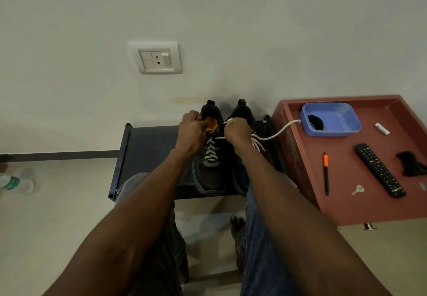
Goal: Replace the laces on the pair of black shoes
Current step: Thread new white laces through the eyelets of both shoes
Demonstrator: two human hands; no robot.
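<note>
Two black fabric shoes standing side by side, toes toward the viewer, on a dark low rack (pixel 143 143) against the pale wall. Left black shoe (pixel 209 173) already crossed with a white woven lace (pixel 211 151) up its front; orange lining visible at its opening. Right black shoe (pixel 242 110) mostly hidden behind the right forearm, loose white lace ends spilling beside it.

Left hand (pixel 193 133) at the collar of the left shoe, fingers curled, grip pinching a white lace tip near the top eyelets. Right hand (pixel 238 131) just beside it, between the two shoes, grip closed on the other part of the white lace, drawn across from the left shoe's top eyelets.

A second white cord-like lace (pixel 280 131) running from near the right hand up over the edge of a reddish-brown tray-topped surface (pixel 346 210) to the rim of a blue plastic rectangular tub (pixel 342 120), with something black inside the tub.

Also on the reddish surface: a black remote control (pixel 380 170), a black pen with an orange cap (pixel 326 173), a small silver key (pixel 358 189), a small white strip-shaped object (pixel 382 128), and a black crumpled item (pixel 412 164) at the right edge.

White wall socket plate (pixel 156 58) above. Clear plastic bottle (pixel 17 181) lying on the floor at far left. Blue denim knees and a bare foot below.
</note>
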